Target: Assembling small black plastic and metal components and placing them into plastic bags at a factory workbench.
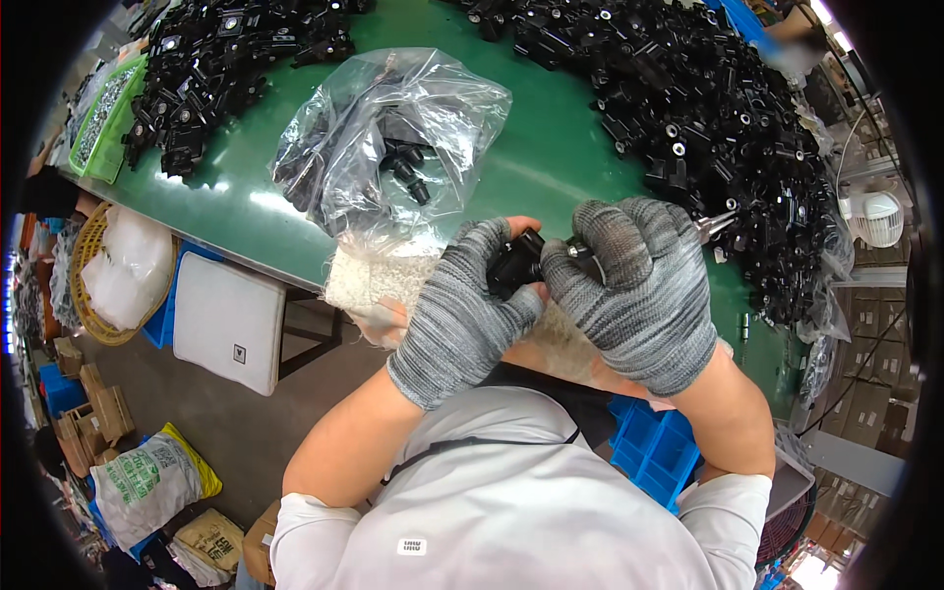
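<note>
My left hand (462,313), in a grey knitted glove with bare fingertips, is closed round a black plastic part (514,264). My right hand (639,285), gloved alike, is curled into a grip close against that part. From its far side sticks a silver metal tool with a pointed, forked-looking tip (719,225); the fingers hide the rest. A small metallic piece (580,252) shows between the right thumb and the black part. Beyond my left hand lies a clear plastic bag (462,103) with black fittings (405,175) in it. A whitish fleecy cloth (379,285) lies under my hands.
Black parts heap up on the green table (536,177) at far left (211,74) and along the right (688,108). A green bin (98,128) of small metal pieces stands far left. Below are a white-cushioned stool (228,320), a yellow basket (79,280) and a blue divided tray (654,447).
</note>
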### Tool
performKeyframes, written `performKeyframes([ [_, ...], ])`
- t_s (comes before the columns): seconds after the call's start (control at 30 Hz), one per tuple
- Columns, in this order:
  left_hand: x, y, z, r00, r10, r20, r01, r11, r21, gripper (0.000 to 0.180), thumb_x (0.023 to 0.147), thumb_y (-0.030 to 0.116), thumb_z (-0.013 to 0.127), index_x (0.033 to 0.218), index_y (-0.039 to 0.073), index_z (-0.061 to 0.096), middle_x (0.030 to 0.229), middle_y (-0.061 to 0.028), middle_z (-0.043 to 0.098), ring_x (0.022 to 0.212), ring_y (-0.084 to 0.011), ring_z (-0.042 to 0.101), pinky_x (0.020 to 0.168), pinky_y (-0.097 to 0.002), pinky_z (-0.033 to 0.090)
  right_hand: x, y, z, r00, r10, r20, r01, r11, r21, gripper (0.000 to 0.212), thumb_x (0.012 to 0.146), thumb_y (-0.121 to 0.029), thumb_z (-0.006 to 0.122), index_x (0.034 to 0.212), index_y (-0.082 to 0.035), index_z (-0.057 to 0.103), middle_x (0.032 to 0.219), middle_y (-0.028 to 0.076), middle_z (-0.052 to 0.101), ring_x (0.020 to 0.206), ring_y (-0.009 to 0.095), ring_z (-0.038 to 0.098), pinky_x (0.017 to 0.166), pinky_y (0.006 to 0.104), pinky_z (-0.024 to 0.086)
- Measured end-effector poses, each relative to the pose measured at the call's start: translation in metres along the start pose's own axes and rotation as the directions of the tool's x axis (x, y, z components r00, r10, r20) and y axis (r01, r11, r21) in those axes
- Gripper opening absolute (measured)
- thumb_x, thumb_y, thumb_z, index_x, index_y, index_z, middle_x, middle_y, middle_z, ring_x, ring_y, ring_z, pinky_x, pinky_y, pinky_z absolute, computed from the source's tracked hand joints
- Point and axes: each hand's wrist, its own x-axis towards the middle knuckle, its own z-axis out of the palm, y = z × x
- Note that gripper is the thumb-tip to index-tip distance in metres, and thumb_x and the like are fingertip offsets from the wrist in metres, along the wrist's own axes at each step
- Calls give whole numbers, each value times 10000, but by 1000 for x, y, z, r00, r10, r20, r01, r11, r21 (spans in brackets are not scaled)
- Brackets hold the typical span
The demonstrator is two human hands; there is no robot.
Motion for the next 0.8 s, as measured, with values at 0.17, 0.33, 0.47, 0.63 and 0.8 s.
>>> performKeyframes([
  [0.17,1,18,-2,999,-45,8,43,990,132,551,841,54,735,1354,10,540,1167,-123,627,1076,-181,617,969,-310,508,-10,8,6,982,186,-34,-187,982,-18,224,686,-226,765,862,-102,702,1025,94,626,818,272,626,679,447,496],
  [0.33,2,16,-1,1000,-25,9,24,995,97,561,838,23,723,1366,-4,536,1140,-89,629,1047,-149,602,958,-291,502,-7,4,11,985,144,-91,-144,989,8,163,687,-162,726,844,-121,711,961,69,629,809,259,624,674,434,496],
  [0.47,6,4,-2,999,40,12,-41,996,81,531,855,-23,691,1360,-22,525,1125,-84,632,1009,-132,626,915,-274,531,-1,5,4,998,63,-30,-63,998,20,159,712,-143,742,863,-107,705,955,80,640,812,264,631,694,417,514],
  [0.63,2,14,-6,994,-110,22,111,991,-68,433,909,125,723,1287,-15,565,1035,-77,649,871,-107,623,794,-261,542,-7,21,-19,950,299,90,-285,711,644,479,846,-231,642,1260,-23,520,1068,109,607,832,187,565,699,332,480],
  [0.8,8,18,-3,991,-131,-23,130,990,-49,290,949,209,714,1111,-13,623,896,-46,650,813,-85,599,748,-250,522,-11,29,-31,845,535,11,40,-84,996,842,989,-483,522,1522,112,256,1247,167,518,860,162,471,703,277,443],
])
